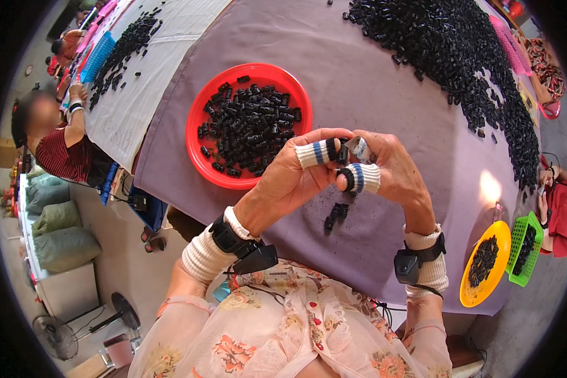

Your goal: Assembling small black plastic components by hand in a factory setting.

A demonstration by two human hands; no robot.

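Observation:
Both hands meet above the purple-grey tablecloth (384, 252), just right of a red round tray (198, 135) heaped with small black plastic parts (249, 123). My left hand (296, 167) is closed, pinching a small black plastic part (343, 153) between thumb and fingers. My right hand (394, 170) is closed around a small greyish, metal-looking tool (360, 148), held against that part; its exact kind is hidden by the fingers. Knitted white sleeves with blue and black stripes cover both thumbs. Below the hands, several loose black parts (337, 214) lie on the cloth.
A large spread of black parts (447, 63) covers the far right of the table. An orange plate (466, 283) and a green basket (521, 268) stand at the right edge. People sit at both sides, one by a white-covered table (164, 57) at left. A fan (55, 337) stands lower left.

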